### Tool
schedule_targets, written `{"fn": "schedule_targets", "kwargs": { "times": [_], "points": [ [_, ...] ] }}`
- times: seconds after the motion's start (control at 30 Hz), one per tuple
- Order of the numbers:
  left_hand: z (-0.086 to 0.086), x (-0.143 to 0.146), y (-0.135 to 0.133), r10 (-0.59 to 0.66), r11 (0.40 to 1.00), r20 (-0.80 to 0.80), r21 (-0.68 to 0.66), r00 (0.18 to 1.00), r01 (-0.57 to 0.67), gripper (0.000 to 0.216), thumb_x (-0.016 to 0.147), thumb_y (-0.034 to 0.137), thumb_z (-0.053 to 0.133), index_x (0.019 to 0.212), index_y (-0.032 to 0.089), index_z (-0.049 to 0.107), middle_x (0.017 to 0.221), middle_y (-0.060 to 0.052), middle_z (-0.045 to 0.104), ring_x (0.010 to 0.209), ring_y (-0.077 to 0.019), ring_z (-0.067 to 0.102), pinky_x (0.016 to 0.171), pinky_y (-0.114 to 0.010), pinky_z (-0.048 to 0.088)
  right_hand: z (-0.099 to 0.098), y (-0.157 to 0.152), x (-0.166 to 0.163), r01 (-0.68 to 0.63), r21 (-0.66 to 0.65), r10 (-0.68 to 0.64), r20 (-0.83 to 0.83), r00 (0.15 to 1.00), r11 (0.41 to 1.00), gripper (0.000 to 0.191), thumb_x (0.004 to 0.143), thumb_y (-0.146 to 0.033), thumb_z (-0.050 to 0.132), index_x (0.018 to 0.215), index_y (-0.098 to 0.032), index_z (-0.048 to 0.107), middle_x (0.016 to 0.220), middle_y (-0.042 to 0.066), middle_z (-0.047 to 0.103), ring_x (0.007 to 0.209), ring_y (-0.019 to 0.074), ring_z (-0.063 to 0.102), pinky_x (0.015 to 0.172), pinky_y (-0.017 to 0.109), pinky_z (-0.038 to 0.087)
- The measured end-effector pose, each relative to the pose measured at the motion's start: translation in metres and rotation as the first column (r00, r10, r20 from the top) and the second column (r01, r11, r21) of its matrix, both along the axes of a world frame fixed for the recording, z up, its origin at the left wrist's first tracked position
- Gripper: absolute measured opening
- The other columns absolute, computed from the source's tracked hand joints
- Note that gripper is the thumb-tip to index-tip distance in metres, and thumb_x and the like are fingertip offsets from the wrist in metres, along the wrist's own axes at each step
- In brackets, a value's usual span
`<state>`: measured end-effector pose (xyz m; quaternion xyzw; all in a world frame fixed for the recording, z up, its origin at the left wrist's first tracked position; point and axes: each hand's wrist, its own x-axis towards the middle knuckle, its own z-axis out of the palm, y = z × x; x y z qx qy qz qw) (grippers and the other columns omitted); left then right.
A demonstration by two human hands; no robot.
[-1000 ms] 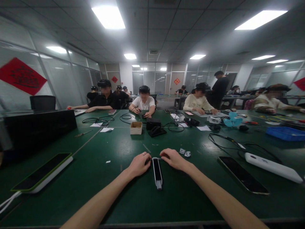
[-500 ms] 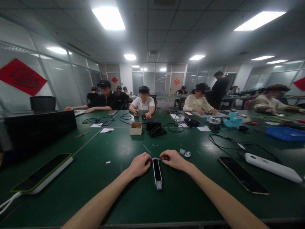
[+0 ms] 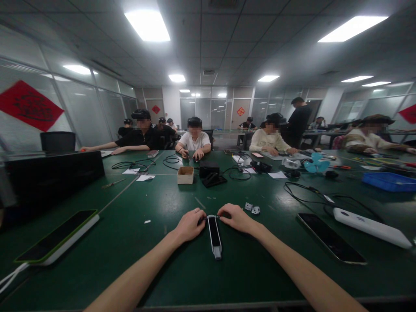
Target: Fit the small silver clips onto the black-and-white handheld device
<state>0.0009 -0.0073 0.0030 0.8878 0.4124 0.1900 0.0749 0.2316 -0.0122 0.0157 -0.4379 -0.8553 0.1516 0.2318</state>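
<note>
A slim white-edged device (image 3: pixel 214 237) with a long dark face and a grey tip lies on the green table, its tip towards me. At the left of its far end is my left hand (image 3: pixel 191 223), fingers curled and closed; a ring shows on one finger. My right hand (image 3: pixel 235 220) is closed in a pinch at the other side of that end. Something thin and small shows between the device and the right fingertips, too small to name. What the left fingers hold, if anything, is hidden. Small grey-white pieces (image 3: pixel 252 208) lie just beyond my right hand.
A phone on a white base (image 3: pixel 61 236) lies left, a dark phone (image 3: pixel 331 238) and a white elongated device (image 3: pixel 372 227) right. Ahead are a small box (image 3: pixel 185 175), black stands (image 3: pixel 212 175), cables, a blue fan (image 3: pixel 316 164) and a blue tray (image 3: pixel 390 182). Several people sit opposite.
My hands and the slim device stay almost still; the right fingers have shifted very slightly. Across the table, the hands of the person in white have moved a little.
</note>
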Motion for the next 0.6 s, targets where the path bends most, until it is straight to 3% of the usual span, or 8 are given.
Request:
{"fn": "schedule_targets", "kwargs": {
  "times": [0.43, 0.6],
  "points": [
    [-0.005, -0.001, 0.004, 0.001, 1.000, 0.005, 0.003, 1.000, -0.001, 0.014, 0.088, 0.022, 0.044, 0.095, 0.020, 0.056, 0.092, -0.003, 0.058, 0.082, -0.0159, 0.056, 0.073, -0.026, 0.044, -0.006, -0.002, -0.011, -0.016, 0.034, 0.016, -0.002, 1.000, 0.999, 0.018, 0.083, -0.023, 0.055, 0.100, -0.019, 0.063, 0.093, 0.005, 0.064, 0.083, 0.0168, 0.058, 0.074, 0.028, 0.047],
    [-0.006, -0.001, 0.005, -0.013, 1.000, 0.010, 0.026, 1.000, 0.013, 0.015, 0.088, 0.022, 0.043, 0.094, 0.020, 0.056, 0.091, -0.003, 0.058, 0.080, -0.0161, 0.057, 0.071, -0.026, 0.044, 0.005, 0.002, 0.004, -0.004, 0.145, -0.003, 0.046, 0.999, 0.989, 0.022, 0.081, -0.026, 0.058, 0.102, -0.018, 0.062, 0.096, 0.006, 0.064, 0.087, 0.0175, 0.057, 0.078, 0.030, 0.046]
  ]
}}
